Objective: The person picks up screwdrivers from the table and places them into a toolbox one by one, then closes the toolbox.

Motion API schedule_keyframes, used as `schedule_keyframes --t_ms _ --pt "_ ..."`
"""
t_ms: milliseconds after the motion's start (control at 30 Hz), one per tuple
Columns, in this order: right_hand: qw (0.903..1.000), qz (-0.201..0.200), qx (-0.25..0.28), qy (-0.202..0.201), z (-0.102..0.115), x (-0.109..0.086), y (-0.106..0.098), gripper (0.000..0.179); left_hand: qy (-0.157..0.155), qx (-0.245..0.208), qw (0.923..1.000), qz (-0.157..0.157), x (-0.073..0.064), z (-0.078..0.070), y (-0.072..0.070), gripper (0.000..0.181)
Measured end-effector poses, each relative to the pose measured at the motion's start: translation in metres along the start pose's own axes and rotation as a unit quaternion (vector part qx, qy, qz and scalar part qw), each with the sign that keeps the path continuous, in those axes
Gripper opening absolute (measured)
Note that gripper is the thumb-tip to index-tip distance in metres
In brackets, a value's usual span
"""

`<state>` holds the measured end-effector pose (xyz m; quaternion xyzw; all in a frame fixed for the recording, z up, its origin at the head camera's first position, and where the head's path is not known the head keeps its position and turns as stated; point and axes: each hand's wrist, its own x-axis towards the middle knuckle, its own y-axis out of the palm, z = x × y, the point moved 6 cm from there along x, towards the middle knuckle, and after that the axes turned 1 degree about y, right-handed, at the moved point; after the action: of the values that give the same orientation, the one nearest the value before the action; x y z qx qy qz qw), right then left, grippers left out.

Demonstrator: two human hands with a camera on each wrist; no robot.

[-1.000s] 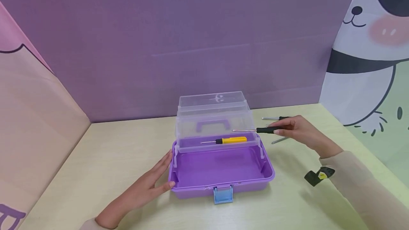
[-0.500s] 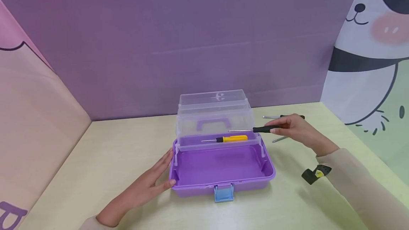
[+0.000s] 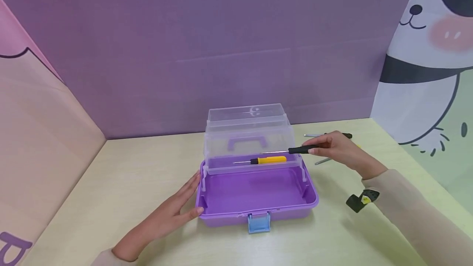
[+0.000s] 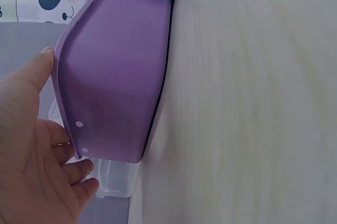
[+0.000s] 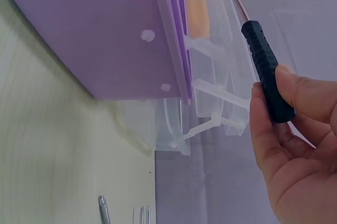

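A purple toolbox (image 3: 258, 213) with a blue latch (image 3: 259, 223) stands with its clear lid (image 3: 245, 116) raised. My left hand (image 3: 168, 216) rests against its left side, thumb and fingers extended at the rim, as the left wrist view also shows. Above the right end of the clear upper tray (image 3: 225, 170), my right hand (image 3: 338, 151) pinches a black-handled screwdriver (image 3: 301, 150) by its handle, tip pointing left. In that tray lies a yellow screwdriver (image 3: 271, 160). The right wrist view shows the black handle (image 5: 266, 66) between thumb and fingertips.
Right of the toolbox, partly behind my right hand, lie another black-handled screwdriver (image 3: 313, 135) and a metal shaft (image 3: 323, 161) on the pale table (image 3: 140, 175). A purple backdrop (image 3: 221, 52) rises behind, with printed panels at both sides.
My right hand has moved a little to the left with the black screwdriver, bringing it over the tray. The left hand stays at the toolbox's side.
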<state>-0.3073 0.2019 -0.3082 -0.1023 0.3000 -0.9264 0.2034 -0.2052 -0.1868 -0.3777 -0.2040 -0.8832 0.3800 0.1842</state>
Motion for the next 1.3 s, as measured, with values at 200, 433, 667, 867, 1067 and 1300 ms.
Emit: schedule_keyframes --t_ms 200,433,667,867,1067,1300 --pt "1.0000 0.002 -0.001 0.007 0.005 0.003 0.002 0.029 -0.003 0.004 1.0000 0.000 0.000 0.001 0.000 0.076" --pt "0.9999 0.008 -0.004 0.009 0.012 0.007 0.006 0.030 -0.005 0.008 1.0000 0.000 -0.001 0.001 0.000 0.076" --pt "0.9997 -0.001 0.012 0.023 0.015 0.013 0.010 0.030 -0.006 0.012 0.9999 -0.003 -0.001 0.001 0.000 0.075" --pt "0.9991 -0.002 0.017 0.038 0.015 0.017 0.015 0.029 -0.010 0.014 0.9998 -0.004 -0.002 0.001 0.000 0.075" --pt "0.9990 0.001 0.017 0.041 0.020 0.023 0.020 0.029 -0.012 0.016 0.9998 -0.005 -0.003 0.000 -0.001 0.075" --pt "0.9984 0.004 0.016 0.054 0.021 0.028 0.029 0.029 -0.014 0.009 0.9999 -0.003 -0.002 0.001 0.000 0.075"
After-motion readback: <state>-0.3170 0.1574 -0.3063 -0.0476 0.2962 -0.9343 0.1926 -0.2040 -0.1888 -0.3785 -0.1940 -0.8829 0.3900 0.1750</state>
